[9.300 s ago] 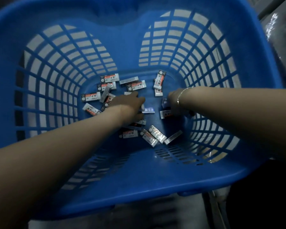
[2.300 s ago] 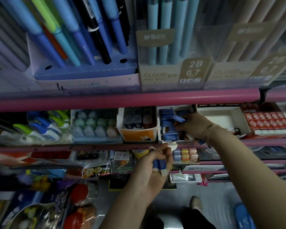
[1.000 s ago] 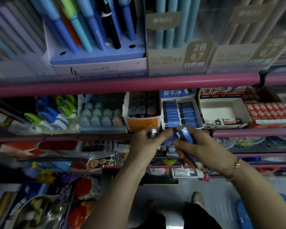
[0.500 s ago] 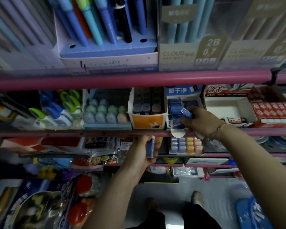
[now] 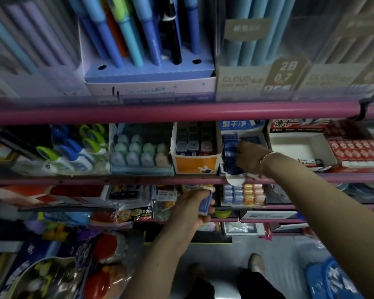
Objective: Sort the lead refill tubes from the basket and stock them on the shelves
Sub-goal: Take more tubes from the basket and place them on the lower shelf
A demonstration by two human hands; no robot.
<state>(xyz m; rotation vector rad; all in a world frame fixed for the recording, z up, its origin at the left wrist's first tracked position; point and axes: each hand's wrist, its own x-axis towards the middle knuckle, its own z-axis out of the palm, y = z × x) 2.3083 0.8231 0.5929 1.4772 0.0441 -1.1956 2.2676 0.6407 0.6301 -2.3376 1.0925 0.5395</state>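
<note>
Two hands: left hand (image 5: 191,209), right hand (image 5: 249,157); one blue tube (image 5: 204,205); one basket (image 5: 330,279).

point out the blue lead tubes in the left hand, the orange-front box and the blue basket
blue lead tubes (image 5: 204,204), head view, on the blue side showing between the fingers
orange-front box (image 5: 195,165), head view, on its orange front panel
blue basket (image 5: 335,281), head view, on its rim at bottom right

The beige pencil box (image 5: 242,83) reads "CLOUD", and its tab (image 5: 286,72) reads "2B" over "0.7". The pen box (image 5: 150,90) carries handwritten "crocodile". A blue box flap (image 5: 234,124) shows "擦干净"; the red-lettered box (image 5: 285,124) shows "涂卡". A packet (image 5: 146,211) reads "nano".
</note>
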